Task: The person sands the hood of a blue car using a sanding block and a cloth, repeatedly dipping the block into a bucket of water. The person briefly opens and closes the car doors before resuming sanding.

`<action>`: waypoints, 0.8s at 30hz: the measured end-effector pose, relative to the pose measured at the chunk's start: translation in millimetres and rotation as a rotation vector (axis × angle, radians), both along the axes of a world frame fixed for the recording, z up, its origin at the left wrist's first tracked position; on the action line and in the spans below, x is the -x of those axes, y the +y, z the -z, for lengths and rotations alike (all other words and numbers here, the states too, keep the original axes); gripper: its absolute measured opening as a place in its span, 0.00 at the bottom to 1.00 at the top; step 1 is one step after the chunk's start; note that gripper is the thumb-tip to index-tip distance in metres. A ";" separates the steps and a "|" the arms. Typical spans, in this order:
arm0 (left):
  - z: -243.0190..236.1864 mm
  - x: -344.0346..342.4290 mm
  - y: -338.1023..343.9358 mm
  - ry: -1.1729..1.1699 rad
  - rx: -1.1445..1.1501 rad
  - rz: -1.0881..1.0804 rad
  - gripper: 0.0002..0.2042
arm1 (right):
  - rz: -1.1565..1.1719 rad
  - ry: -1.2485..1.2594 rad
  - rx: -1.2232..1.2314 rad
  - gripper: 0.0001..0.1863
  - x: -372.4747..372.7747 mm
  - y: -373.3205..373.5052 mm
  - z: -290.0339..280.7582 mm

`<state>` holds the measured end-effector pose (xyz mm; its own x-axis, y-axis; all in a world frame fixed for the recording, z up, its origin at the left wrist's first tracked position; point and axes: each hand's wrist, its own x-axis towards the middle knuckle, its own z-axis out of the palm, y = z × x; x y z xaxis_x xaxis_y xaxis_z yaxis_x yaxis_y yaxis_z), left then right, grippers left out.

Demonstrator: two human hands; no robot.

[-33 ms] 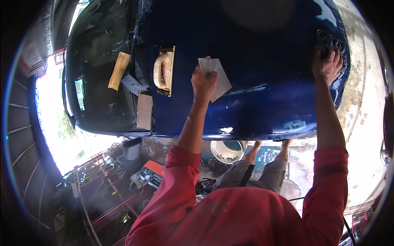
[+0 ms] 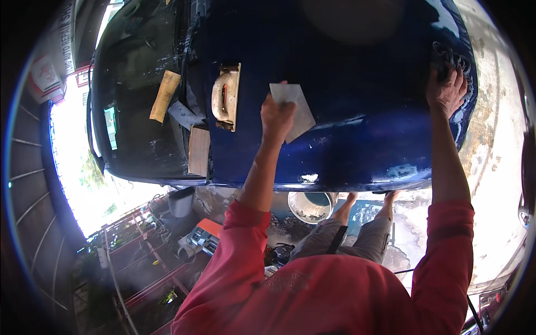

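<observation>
My left hand (image 2: pixel 278 118) is closed on a flat grey sheet (image 2: pixel 300 113), pinched under the thumb above the dark blue car hood (image 2: pixel 335 151). From this view I cannot tell whether the sheet touches the paint. At the hood's right end, my right hand (image 2: pixel 446 92) grips a dark, crumpled cloth (image 2: pixel 442 58) against the rounded edge; the fingers partly cover it. Left of my left hand lies a hand sander (image 2: pixel 225 99) with a pale, stained handle.
Near the windshield rest a wooden block (image 2: pixel 199 151), a yellowish-brown strip (image 2: pixel 165 96) and grey sheet pieces (image 2: pixel 185 114). A white bucket (image 2: pixel 307 215) stands below the hood's near edge, beside my bare legs. An orange-and-grey machine (image 2: pixel 204 234) sits lower left.
The view has shifted very slightly, so the things on the hood appear a little lower and farther right. Both hands keep their holds.
</observation>
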<state>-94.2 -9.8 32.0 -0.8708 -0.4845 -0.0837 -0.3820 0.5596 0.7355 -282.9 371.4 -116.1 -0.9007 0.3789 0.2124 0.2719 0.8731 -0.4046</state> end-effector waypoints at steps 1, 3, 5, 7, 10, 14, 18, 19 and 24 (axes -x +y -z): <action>1.3 3.8 -0.5 -0.044 -0.119 -0.066 0.28 | 0.002 0.015 0.002 0.32 1.7 0.1 0.0; 1.5 -3.4 -4.0 -0.109 -0.343 -0.240 0.29 | 0.019 -0.001 -0.010 0.31 -0.1 1.9 1.4; 4.5 -7.8 -2.9 -0.029 -0.363 -0.184 0.29 | 0.017 0.025 -0.014 0.32 -1.8 3.0 3.7; 8.6 -3.3 4.0 0.041 -0.362 -0.082 0.28 | 0.007 0.040 -0.020 0.32 -1.2 2.3 5.5; 15.4 12.4 14.6 0.077 -0.269 -0.033 0.26 | 0.029 0.014 -0.021 0.32 1.9 0.9 5.4; 22.5 18.8 15.6 0.075 -0.345 -0.193 0.26 | 0.025 0.029 -0.006 0.32 5.8 0.7 4.5; 28.7 4.6 4.5 0.079 -0.122 0.036 0.26 | 0.003 0.056 -0.014 0.33 3.6 1.3 6.1; 29.1 2.0 3.3 0.016 -0.120 -0.034 0.26 | 0.005 0.065 -0.015 0.33 4.0 1.2 6.2; 25.9 20.0 11.6 -0.013 -0.274 -0.171 0.26 | 0.017 0.038 -0.021 0.32 5.5 1.8 5.2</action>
